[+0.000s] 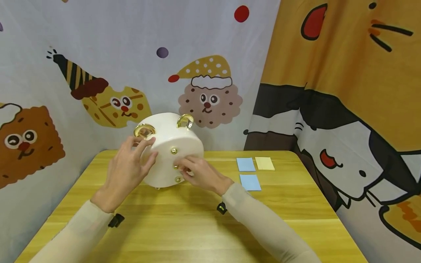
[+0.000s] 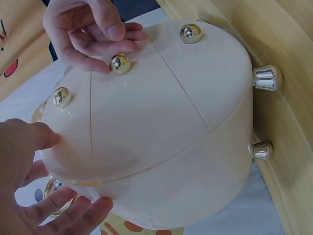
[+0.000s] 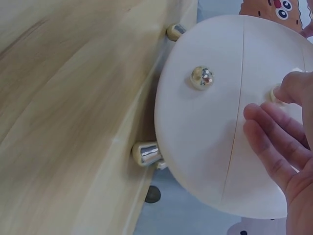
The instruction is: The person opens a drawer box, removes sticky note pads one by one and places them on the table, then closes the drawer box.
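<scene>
A white rounded mini chest of drawers (image 1: pixel 164 160) stands on the table with its drawer fronts facing right. It has gold ring ears (image 1: pixel 144 129), short gold feet (image 2: pixel 267 78) and a column of round gold knobs (image 3: pixel 202 77). My left hand (image 1: pixel 126 168) rests at its upper left edge, thumb against the front and fingers spread over the side. At the middle knob (image 2: pixel 120 64) is my right hand (image 1: pixel 202 173). One fingertip touches that knob, while the thumb appears apart from it in the left wrist view. The other fingers are loosely bent before the drawer front.
Two blue sticky-note pads (image 1: pixel 246 164) and a yellow pad (image 1: pixel 264 163) lie on the wooden table (image 1: pixel 184 233), right of the chest. A cartoon-printed curtain (image 1: pixel 204 33) hangs close behind the table and along its sides.
</scene>
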`<state>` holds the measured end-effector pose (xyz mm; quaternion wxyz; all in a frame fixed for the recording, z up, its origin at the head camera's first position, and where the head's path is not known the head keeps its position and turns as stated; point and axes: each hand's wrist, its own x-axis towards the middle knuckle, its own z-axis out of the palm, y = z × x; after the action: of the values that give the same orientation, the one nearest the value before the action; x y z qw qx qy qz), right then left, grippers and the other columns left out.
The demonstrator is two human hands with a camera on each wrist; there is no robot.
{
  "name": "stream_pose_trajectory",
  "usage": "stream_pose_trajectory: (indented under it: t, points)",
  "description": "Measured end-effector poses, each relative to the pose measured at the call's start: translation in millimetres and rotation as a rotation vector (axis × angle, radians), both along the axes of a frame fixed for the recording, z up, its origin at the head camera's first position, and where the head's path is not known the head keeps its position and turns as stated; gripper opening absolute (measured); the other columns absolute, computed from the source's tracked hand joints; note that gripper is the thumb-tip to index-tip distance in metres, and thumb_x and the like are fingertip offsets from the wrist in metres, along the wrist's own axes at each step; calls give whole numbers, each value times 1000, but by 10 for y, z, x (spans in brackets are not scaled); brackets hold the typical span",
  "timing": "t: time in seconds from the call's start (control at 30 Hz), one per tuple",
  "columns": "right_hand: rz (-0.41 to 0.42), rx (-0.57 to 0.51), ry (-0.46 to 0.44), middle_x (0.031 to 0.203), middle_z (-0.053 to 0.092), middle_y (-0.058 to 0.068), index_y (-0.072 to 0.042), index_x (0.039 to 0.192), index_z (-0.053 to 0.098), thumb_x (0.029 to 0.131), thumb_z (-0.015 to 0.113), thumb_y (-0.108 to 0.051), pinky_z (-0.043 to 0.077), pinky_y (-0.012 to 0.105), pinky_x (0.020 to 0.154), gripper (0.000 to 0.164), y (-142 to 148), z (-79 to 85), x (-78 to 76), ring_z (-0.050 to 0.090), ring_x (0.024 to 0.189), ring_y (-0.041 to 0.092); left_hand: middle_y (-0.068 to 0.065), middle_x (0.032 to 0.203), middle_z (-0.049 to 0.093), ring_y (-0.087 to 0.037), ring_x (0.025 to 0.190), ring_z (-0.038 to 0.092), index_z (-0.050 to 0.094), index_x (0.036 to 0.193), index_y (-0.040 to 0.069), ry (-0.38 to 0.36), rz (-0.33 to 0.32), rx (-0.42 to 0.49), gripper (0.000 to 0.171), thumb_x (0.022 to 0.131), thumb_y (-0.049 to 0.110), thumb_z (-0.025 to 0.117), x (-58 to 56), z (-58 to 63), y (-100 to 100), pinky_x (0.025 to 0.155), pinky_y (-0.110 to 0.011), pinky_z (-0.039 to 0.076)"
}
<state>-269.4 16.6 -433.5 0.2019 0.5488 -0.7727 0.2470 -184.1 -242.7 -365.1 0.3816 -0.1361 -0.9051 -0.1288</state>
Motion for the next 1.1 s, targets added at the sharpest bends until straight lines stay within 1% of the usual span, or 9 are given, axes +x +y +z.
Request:
stream_pose_trajectory:
  t: [0.13, 0.2, 0.3, 0.37, 0.47, 0.57, 0.7, 0.9, 1.1]
  points:
    - [-7, 23, -12, 110, 73, -1, -11, 120, 70, 98, 74, -8, 55, 10, 86, 23, 44, -21, -3, 72, 96, 6, -16, 120, 62, -25, 76, 55, 70, 137, 21, -2, 3, -2, 44, 96, 32, 82, -3, 9, 8, 43, -30, 40]
    - [-14, 49, -2, 114, 74, -2, -13, 119, 71, 98, 75, -10, 55, 9, 84, 22, 53, -28, 1, 72, 96, 5, -16, 120, 62, -25, 76, 56, 70, 137, 21, -1, 6, -1, 45, 95, 32, 82, 1, 7, 10, 43, -30, 40]
    - [-24, 95, 2, 122, 75, -2, -14, 121, 73, 97, 77, -11, 54, 8, 84, 25, 52, -50, 5, 72, 99, 6, -16, 121, 62, -26, 78, 57, 70, 137, 21, 1, 9, -3, 47, 94, 31, 84, 5, 7, 10, 42, -30, 41]
    - [-31, 129, -17, 126, 75, -2, -15, 123, 74, 97, 78, -12, 54, 8, 84, 27, 45, -60, 12, 73, 100, 7, -17, 122, 62, -26, 79, 57, 70, 138, 21, 0, 10, -7, 48, 93, 31, 84, 7, 8, 12, 42, -30, 40]
    - [-25, 178, -72, 129, 75, 1, -14, 124, 73, 97, 77, -9, 54, 8, 85, 28, 24, -84, 18, 74, 99, 8, -17, 123, 62, -26, 80, 57, 70, 138, 21, -2, 4, -8, 49, 93, 32, 84, 7, 10, 16, 42, -29, 39]
    - [-13, 223, -127, 126, 75, 1, -14, 123, 73, 96, 75, -6, 55, 8, 84, 28, -5, -107, 23, 76, 97, 8, -17, 123, 62, -26, 79, 56, 70, 138, 21, -4, 2, -7, 49, 93, 32, 84, 9, 10, 22, 42, -28, 38]
    - [4, 273, -170, 122, 76, -1, -14, 124, 73, 95, 75, -7, 53, 7, 85, 30, -50, -161, 5, 76, 96, 8, -17, 123, 62, -26, 79, 57, 70, 138, 21, -4, 4, -5, 49, 92, 31, 85, 8, 8, 23, 41, -28, 38]
    - [21, 320, -210, 120, 78, 0, -13, 124, 74, 95, 76, -9, 52, 9, 82, 30, -117, -217, -10, 75, 92, 10, -16, 124, 61, -26, 79, 57, 70, 139, 22, -15, 4, 0, 50, 92, 32, 86, 10, 10, 16, 42, -29, 40]
    - [35, 350, -219, 116, 78, 0, -12, 122, 75, 95, 76, -9, 51, 9, 80, 28, -170, -230, -8, 72, 86, 7, -16, 123, 61, -25, 78, 56, 70, 138, 22, -8, 5, 1, 49, 92, 32, 86, 13, 1, 14, 43, -32, 43]
